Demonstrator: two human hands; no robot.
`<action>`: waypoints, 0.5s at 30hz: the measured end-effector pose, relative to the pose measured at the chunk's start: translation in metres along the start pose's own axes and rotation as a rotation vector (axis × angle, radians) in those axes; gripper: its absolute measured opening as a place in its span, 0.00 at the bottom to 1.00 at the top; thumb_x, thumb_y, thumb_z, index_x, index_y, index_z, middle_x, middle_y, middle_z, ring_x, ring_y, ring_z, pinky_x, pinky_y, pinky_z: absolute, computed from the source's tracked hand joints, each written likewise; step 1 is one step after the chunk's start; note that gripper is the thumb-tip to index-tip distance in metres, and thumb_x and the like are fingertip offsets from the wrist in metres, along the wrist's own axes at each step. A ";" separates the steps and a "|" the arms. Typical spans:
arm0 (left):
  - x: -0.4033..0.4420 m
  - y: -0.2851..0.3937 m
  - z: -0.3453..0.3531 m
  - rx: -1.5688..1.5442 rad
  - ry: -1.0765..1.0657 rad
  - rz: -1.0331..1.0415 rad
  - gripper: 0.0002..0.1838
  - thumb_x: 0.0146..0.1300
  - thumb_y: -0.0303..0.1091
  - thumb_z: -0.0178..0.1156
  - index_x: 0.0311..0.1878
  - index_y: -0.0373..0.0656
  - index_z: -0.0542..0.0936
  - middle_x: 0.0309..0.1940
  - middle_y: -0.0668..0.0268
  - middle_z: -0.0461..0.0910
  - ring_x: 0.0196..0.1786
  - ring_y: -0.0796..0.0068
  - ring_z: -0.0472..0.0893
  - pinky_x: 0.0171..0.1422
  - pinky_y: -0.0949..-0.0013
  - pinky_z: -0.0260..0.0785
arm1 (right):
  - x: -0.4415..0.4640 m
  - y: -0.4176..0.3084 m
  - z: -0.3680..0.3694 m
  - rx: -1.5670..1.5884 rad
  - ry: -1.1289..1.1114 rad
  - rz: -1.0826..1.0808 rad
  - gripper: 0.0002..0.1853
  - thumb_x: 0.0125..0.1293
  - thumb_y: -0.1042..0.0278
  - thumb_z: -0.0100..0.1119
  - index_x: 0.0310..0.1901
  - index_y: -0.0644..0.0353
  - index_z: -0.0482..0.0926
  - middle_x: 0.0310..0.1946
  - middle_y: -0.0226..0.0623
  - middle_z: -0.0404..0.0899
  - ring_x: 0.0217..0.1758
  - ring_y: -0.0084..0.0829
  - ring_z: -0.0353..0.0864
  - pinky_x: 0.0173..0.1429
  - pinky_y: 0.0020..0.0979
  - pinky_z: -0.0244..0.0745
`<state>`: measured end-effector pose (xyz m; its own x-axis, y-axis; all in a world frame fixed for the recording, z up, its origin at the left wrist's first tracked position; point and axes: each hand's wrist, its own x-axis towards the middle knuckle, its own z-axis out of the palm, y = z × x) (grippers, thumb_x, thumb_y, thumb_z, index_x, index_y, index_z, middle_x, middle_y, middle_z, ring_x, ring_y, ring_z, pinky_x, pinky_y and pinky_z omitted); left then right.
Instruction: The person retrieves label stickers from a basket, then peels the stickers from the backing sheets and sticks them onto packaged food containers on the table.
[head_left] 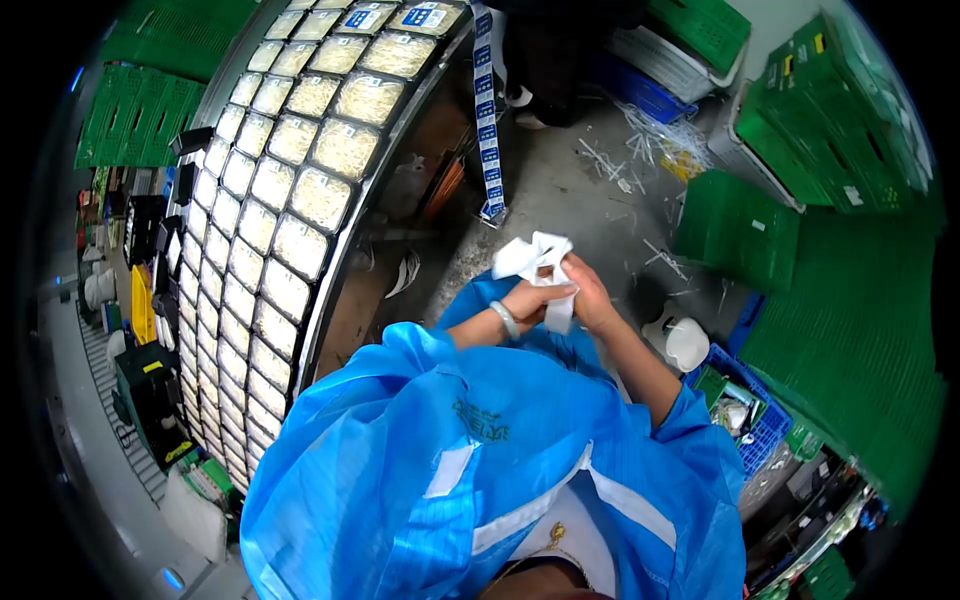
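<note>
A bunched, looped white paper strip [548, 248] is gathered in front of my body. My left hand [528, 302], with a pale bangle at the wrist, has its fingers closed around the strip's lower part. From the other side my right hand [592, 294] grips the same strip, touching the left. A short end of it hangs below the fingers. To the left, a long table carries rows of clear-lidded trays [300, 245] with pale shredded food inside. Blue-and-white labels [425, 17] lie on several trays at the far end.
A long strip of blue-and-white labels [487, 130] hangs down to the floor beyond my hands. Paper scraps [605, 165] litter the floor. Green crates [740, 230] and a blue basket [765, 425] stand on the right. Near the label strip are a person's dark-clothed legs [545, 60].
</note>
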<state>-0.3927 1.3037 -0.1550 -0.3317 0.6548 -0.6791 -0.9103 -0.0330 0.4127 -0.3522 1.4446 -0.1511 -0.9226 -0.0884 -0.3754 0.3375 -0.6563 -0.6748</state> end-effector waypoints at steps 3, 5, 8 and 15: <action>0.035 0.001 -0.047 -0.153 0.161 0.157 0.21 0.61 0.20 0.63 0.58 0.44 0.76 0.50 0.64 0.82 0.53 0.66 0.82 0.57 0.61 0.77 | 0.029 -0.004 -0.016 -0.840 0.029 -0.011 0.28 0.67 0.56 0.60 0.62 0.64 0.70 0.54 0.44 0.79 0.57 0.38 0.78 0.61 0.32 0.71; 0.065 0.009 -0.093 -0.195 0.301 0.109 0.18 0.62 0.21 0.62 0.55 0.42 0.78 0.49 0.62 0.83 0.51 0.64 0.83 0.56 0.60 0.78 | 0.049 -0.005 -0.023 -1.304 0.170 -0.167 0.28 0.64 0.55 0.63 0.60 0.64 0.71 0.51 0.50 0.79 0.54 0.48 0.79 0.58 0.39 0.74; 0.128 -0.003 -0.231 -0.368 0.569 -0.084 0.19 0.60 0.27 0.67 0.56 0.44 0.78 0.43 0.62 0.83 0.43 0.63 0.85 0.44 0.57 0.80 | 0.071 0.002 -0.047 -1.097 0.220 0.156 0.25 0.64 0.59 0.64 0.59 0.62 0.73 0.45 0.50 0.82 0.48 0.45 0.83 0.54 0.41 0.76; 0.158 0.085 -0.428 0.120 0.726 0.568 0.18 0.65 0.39 0.66 0.55 0.41 0.78 0.48 0.58 0.81 0.50 0.64 0.80 0.51 0.63 0.77 | 0.077 -0.037 -0.073 -1.529 -0.332 0.302 0.19 0.65 0.55 0.60 0.51 0.58 0.77 0.43 0.48 0.82 0.47 0.51 0.82 0.51 0.49 0.77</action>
<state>-0.6286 1.0817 -0.4868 -0.8303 -0.0701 -0.5529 -0.5457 -0.0991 0.8321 -0.4227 1.5167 -0.2011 -0.7189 -0.3561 -0.5969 0.1807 0.7335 -0.6552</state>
